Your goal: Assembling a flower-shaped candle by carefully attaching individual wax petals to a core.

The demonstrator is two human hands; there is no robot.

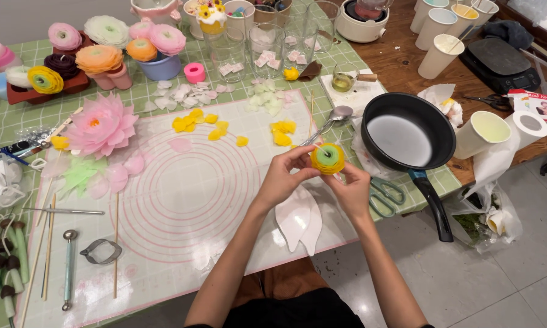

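Round yellow-orange wax flower with a green centre (328,158), layered petals intact, held upright above the desk's front edge.

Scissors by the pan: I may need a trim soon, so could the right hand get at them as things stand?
Probably yes: the scissors lie uncovered just beside the right hand, but its fingers now hold the yellow flower.

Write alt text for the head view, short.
Both hands, left hand and right hand, hold a small yellow-and-green flower above a white mat with pink circles. A black frying pan sits to the right, a large pink flower to the left.
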